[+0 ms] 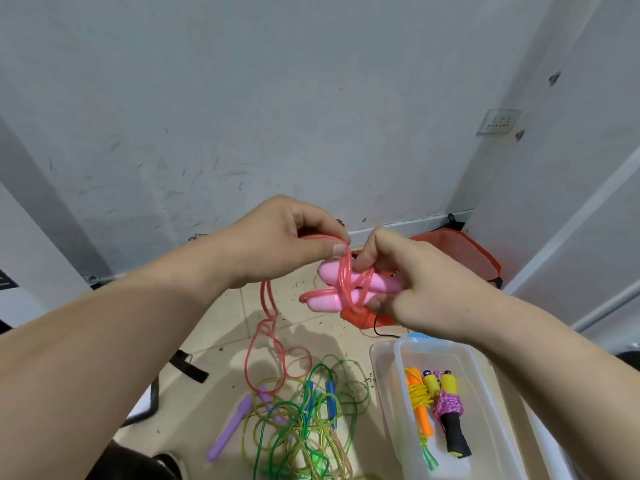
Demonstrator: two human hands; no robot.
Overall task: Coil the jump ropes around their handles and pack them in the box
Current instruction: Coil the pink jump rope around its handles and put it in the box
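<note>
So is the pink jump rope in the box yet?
No, the right hand grips its pink handles in the air while the left hand pinches its cord.

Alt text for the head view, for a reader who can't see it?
A pink rope is partly wrapped around two pink handles; the right hand grips them, the left hand pinches the rope. Below, a clear box holds two coiled ropes beside a loose tangle.

Tiled floor [221, 327] w/ loose ropes [304, 420], clear box [485, 375], orange bag [460, 251].
</note>
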